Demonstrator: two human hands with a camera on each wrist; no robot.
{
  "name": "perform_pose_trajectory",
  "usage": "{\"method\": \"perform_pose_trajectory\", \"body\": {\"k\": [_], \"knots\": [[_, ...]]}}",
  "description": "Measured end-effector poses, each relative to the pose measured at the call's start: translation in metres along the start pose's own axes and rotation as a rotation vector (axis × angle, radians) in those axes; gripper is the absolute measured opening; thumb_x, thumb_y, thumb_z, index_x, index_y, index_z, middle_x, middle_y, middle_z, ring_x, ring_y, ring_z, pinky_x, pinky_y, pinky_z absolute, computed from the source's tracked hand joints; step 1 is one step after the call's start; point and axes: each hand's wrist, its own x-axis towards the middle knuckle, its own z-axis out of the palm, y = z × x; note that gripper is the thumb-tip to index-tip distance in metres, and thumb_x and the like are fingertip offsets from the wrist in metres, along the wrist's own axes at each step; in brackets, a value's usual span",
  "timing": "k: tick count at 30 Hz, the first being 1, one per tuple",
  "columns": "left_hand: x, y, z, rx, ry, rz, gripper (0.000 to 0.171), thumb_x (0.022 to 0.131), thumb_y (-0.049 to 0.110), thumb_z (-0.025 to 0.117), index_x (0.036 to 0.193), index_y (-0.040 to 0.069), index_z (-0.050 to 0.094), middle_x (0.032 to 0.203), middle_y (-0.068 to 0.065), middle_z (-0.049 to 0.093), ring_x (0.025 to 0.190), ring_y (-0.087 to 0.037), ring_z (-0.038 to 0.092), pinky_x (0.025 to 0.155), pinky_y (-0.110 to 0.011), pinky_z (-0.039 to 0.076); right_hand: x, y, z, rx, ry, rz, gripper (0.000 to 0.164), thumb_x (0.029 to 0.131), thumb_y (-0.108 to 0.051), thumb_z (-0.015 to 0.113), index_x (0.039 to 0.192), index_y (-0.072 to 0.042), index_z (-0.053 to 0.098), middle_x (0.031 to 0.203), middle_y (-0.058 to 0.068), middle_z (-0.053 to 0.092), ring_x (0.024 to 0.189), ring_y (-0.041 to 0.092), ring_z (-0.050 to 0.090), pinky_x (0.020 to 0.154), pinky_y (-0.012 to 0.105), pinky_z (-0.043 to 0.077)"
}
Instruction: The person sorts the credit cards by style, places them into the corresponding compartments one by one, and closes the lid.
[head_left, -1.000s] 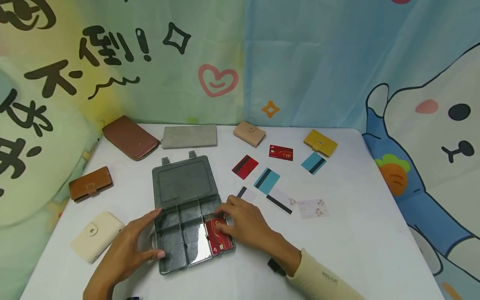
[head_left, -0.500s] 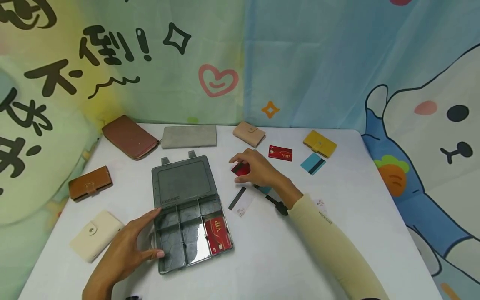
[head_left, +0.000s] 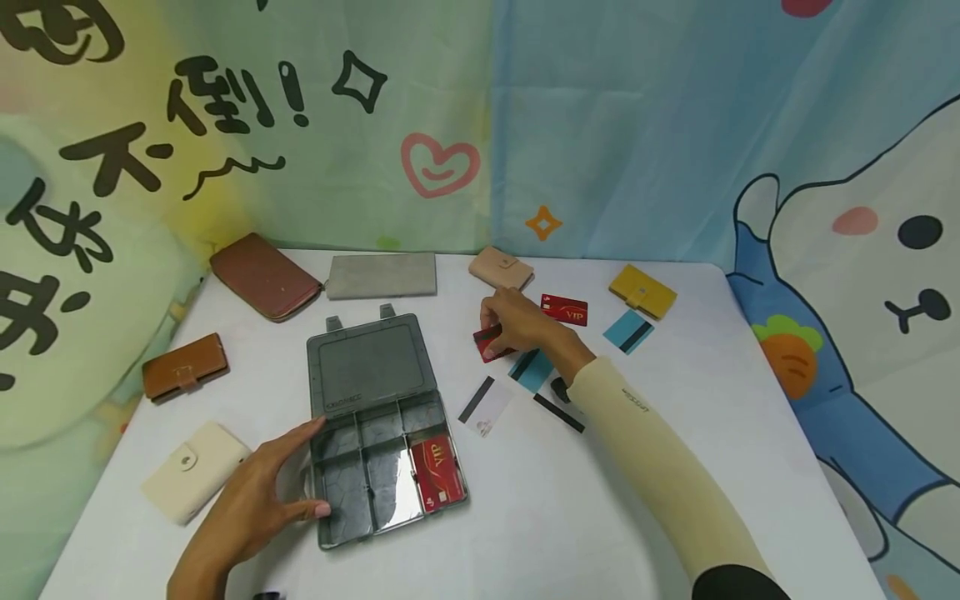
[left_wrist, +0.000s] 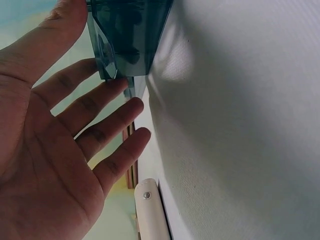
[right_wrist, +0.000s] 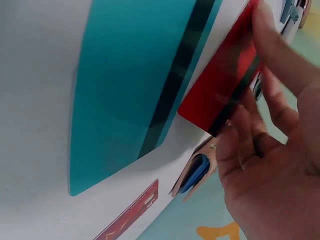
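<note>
R hand (head_left: pixel 512 321) pinches striped red card (right_wrist: pixel 220 75) betw. thumb & fingers; card tilted, just beside striped teal card (head_left: pixel 534 372), can't tell if its edge touches the desk (head_left: pixel 562 517). L hand (head_left: pixel 255 487): grip loose, fingers spread at L side of gray case (head_left: pixel 341 500), thumb on rim, holding nothing.

Case has 6 comps, lid (head_left: pixel 369 362) folded back, away from person. Red VIP card (head_left: pixel 437 471) lies in near R comp.

Striped white card (head_left: pixel 491 410) on desk R of case, near teal one; another black stripe (head_left: pixel 558 413) just R of it, rest of that card hidden by sleeve (head_left: pixel 652 450). 2nd VIP card (head_left: pixel 564 310) & 2nd teal card (head_left: pixel 628 330) farther R.

Wallets, back row L to R: lg brown wallet (head_left: pixel 267 277), gray wallet (head_left: pixel 382 277), tan wallet (head_left: pixel 501 268), yellow wallet (head_left: pixel 642 291). L side: sm brown wallet (head_left: pixel 185 368); cream wallet (head_left: pixel 197 472) next to L hand. Printed backdrop (head_left: pixel 600 125) behind.
</note>
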Motion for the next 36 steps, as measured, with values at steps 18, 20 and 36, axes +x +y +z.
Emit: {"method": "perform_pose_trajectory", "body": {"k": [18,20,36], "knots": [[0.002,0.000,0.001,-0.011,-0.034,-0.036,0.108,0.062,0.026,0.095,0.154,0.025,0.039,0.152,-0.013,0.048,0.135,-0.042,0.047,0.105,-0.063,0.044,-0.062,-0.053,0.010,0.554,0.149,-0.056,0.030,0.087,-0.022,0.078,0.113,-0.025,0.063,0.090,0.003,0.061,0.061,0.021,0.061,0.055,0.030,0.056],[0.002,0.000,0.001,-0.010,-0.032,-0.034,0.108,0.062,0.026,0.095,0.154,0.025,0.039,0.152,-0.013,0.049,0.134,-0.043,0.047,0.105,-0.063,0.044,-0.072,-0.061,0.017,0.636,0.116,-0.054,0.032,0.086,-0.020,0.080,0.112,-0.022,0.062,0.091,0.005,0.061,0.060,0.025,0.064,0.055,0.035,0.059],[0.002,0.000,0.001,-0.005,-0.027,-0.026,0.108,0.061,0.026,0.095,0.154,0.024,0.039,0.151,-0.013,0.049,0.134,-0.043,0.048,0.105,-0.063,0.045,-0.122,-0.101,0.069,0.450,0.098,-0.139,0.024,0.083,-0.025,0.082,0.101,-0.021,0.067,0.074,-0.014,0.068,0.056,0.008,0.056,0.049,0.020,0.048]]}}
